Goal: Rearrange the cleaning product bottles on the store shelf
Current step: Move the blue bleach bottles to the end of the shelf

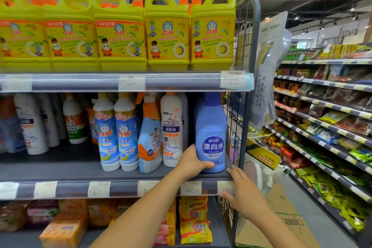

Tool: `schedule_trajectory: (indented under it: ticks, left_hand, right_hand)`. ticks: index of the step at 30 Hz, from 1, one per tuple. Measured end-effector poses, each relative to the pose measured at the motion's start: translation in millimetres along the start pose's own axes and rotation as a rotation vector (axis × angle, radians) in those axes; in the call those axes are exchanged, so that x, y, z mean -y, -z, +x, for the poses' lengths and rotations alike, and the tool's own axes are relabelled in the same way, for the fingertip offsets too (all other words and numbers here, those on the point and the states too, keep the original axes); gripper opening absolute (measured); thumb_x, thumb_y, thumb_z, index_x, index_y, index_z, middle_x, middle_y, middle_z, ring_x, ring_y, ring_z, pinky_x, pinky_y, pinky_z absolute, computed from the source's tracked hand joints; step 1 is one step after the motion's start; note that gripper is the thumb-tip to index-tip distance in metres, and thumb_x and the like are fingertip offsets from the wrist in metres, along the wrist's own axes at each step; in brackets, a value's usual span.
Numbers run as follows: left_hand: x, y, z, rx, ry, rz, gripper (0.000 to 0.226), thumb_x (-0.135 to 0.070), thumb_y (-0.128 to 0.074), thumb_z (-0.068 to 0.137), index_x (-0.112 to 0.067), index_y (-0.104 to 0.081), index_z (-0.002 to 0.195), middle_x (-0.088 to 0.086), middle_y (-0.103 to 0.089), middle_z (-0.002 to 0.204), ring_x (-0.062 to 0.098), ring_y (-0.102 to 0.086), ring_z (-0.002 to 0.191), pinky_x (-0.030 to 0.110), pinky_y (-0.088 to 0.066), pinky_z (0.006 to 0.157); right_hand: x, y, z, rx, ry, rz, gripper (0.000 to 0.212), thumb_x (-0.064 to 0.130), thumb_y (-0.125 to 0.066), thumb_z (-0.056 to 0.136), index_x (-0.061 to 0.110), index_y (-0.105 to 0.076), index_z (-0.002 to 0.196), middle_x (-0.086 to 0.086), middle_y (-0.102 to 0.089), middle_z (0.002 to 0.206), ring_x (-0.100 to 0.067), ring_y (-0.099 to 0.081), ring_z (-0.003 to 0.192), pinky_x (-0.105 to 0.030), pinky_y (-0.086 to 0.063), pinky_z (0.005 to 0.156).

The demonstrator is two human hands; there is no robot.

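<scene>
A blue bleach bottle (211, 133) stands upright at the right end of the middle shelf (70, 171), beside the wire end panel. My left hand (191, 162) grips its lower left side, thumb across the front. My right hand (239, 189) rests on the shelf's front right corner with relaxed fingers, holding nothing. Left of the bleach stand a white Mr Muscle bottle (172, 129), an orange-and-blue spray bottle (150, 137) and two white-and-blue cleaner bottles (117, 133).
Yellow detergent jugs (167, 32) fill the top shelf. More white bottles (32, 125) stand farther left on the middle shelf. Packaged soaps (193, 219) lie on the shelf below. A wire end panel (239, 94) closes the right side; an aisle with a cardboard box (285, 213) lies beyond.
</scene>
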State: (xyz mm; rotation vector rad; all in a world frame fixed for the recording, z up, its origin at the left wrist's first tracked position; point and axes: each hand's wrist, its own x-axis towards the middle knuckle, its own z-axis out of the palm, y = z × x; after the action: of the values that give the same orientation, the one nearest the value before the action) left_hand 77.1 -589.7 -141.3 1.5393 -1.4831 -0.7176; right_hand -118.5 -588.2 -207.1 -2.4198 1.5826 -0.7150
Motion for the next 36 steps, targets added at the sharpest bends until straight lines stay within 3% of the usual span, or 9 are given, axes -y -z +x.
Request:
schedule_trajectory:
  ticks: [2,8,14,18,21,31,36]
  left_hand:
    - [-4,1,-4,0.003,0.012,0.060,0.062,-0.027,-0.084,0.068,-0.016,-0.052,0.120,0.002,-0.064,0.123,0.016,-0.062,0.107,0.031,-0.052,0.088]
    - [-7,23,-40,-0.027,0.059,0.275,0.068,-0.038,-0.075,0.078,-0.012,-0.044,0.132,0.007,-0.057,0.131,0.022,-0.057,0.116,0.029,-0.046,0.089]
    - [6,74,-109,-0.030,-0.087,0.537,0.042,-0.036,-0.070,0.081,-0.026,-0.057,0.120,-0.001,-0.055,0.130,0.016,-0.052,0.118,0.026,-0.042,0.091]
    - [14,116,-157,0.040,0.014,0.616,0.042,-0.040,-0.068,0.079,-0.027,-0.058,0.117,-0.002,-0.058,0.124,0.017,-0.057,0.111,0.033,-0.050,0.091]
    - [24,144,-189,0.115,0.100,0.743,0.044,-0.042,-0.070,0.079,-0.023,-0.058,0.117,-0.001,-0.060,0.121,0.018,-0.059,0.106,0.031,-0.050,0.086]
    - [47,213,-231,0.141,0.189,0.699,0.049,-0.045,-0.072,0.078,-0.024,-0.059,0.119,-0.002,-0.060,0.122,0.011,-0.055,0.098,0.021,-0.041,0.079]
    - [66,249,-226,0.071,0.123,0.670,0.045,-0.045,-0.069,0.075,-0.031,-0.059,0.117,-0.008,-0.059,0.121,0.007,-0.056,0.100,0.022,-0.045,0.084]
  right_hand:
    - [2,2,0,0.012,-0.009,-0.003,0.082,0.055,-0.066,0.079,0.028,-0.028,0.147,0.008,-0.022,0.158,-0.015,-0.036,0.138,-0.035,-0.039,0.110]
    - [12,10,-1,0.024,-0.017,-0.097,0.077,0.049,-0.067,0.079,0.023,-0.033,0.143,0.000,-0.031,0.151,-0.023,-0.036,0.134,-0.038,-0.039,0.108]
    - [41,30,-9,-0.051,-0.050,-0.230,0.058,0.042,-0.057,0.082,0.019,-0.041,0.133,-0.008,-0.041,0.137,-0.027,-0.039,0.125,-0.038,-0.042,0.100]
    - [81,35,-26,-0.064,0.007,-0.097,0.055,0.041,-0.060,0.087,0.018,-0.043,0.134,-0.005,-0.042,0.137,-0.024,-0.040,0.127,-0.036,-0.042,0.100]
    - [111,30,-43,-0.019,0.075,0.040,0.044,0.034,-0.063,0.087,0.019,-0.049,0.125,-0.001,-0.047,0.125,-0.021,-0.046,0.120,-0.031,-0.044,0.094]
    - [173,7,-76,0.106,0.152,0.109,0.048,0.040,-0.058,0.089,0.026,-0.045,0.132,0.007,-0.042,0.132,-0.012,-0.044,0.121,-0.024,-0.041,0.098]
    - [205,0,-71,0.061,0.116,0.114,0.042,0.037,-0.060,0.088,0.026,-0.049,0.127,0.010,-0.045,0.120,-0.008,-0.050,0.107,-0.023,-0.044,0.092]
